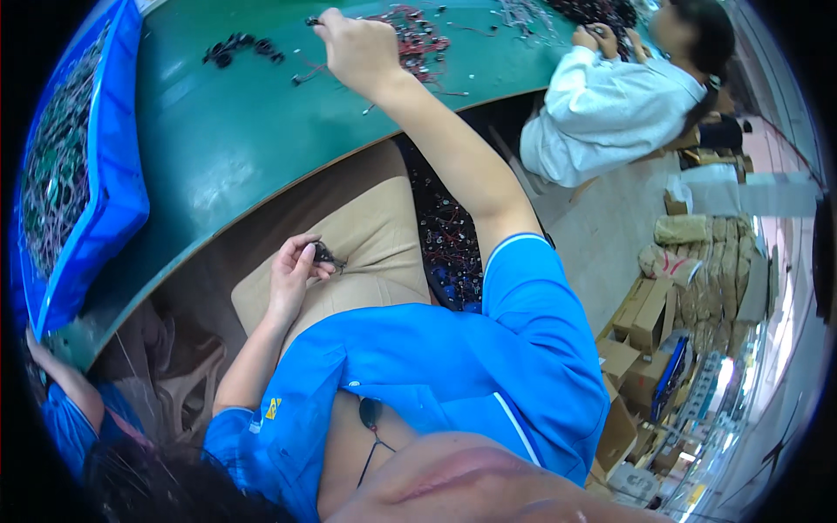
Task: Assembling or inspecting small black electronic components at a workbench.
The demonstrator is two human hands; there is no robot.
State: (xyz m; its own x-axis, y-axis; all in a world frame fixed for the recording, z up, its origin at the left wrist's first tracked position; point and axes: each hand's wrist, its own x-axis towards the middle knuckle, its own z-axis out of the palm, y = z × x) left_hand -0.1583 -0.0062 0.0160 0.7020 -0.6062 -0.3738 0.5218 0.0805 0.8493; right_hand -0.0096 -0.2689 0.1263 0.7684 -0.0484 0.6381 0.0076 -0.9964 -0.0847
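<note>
My right hand [359, 50] reaches out over the green table [261, 113]. Its thumb and fingers pinch a small black part [312, 21] that pokes out at the fingertips. Just right of that hand lies a loose heap of small parts with red wires [420, 39]. A cluster of small black round parts [242, 50] sits on the table to its left. Down by my lap, my left hand [295, 268] is closed around a small dark bunch of parts [323, 254], with a thin end sticking out; its exact kind is too small to make out.
A blue crate [118, 166] full of tangled wired parts stands at the left. A co-worker in a light sweatshirt [602, 118] handles dark parts at the far right. Beside my legs is a dark container of small parts [446, 235]. Cardboard boxes [645, 314] line the right side.
</note>
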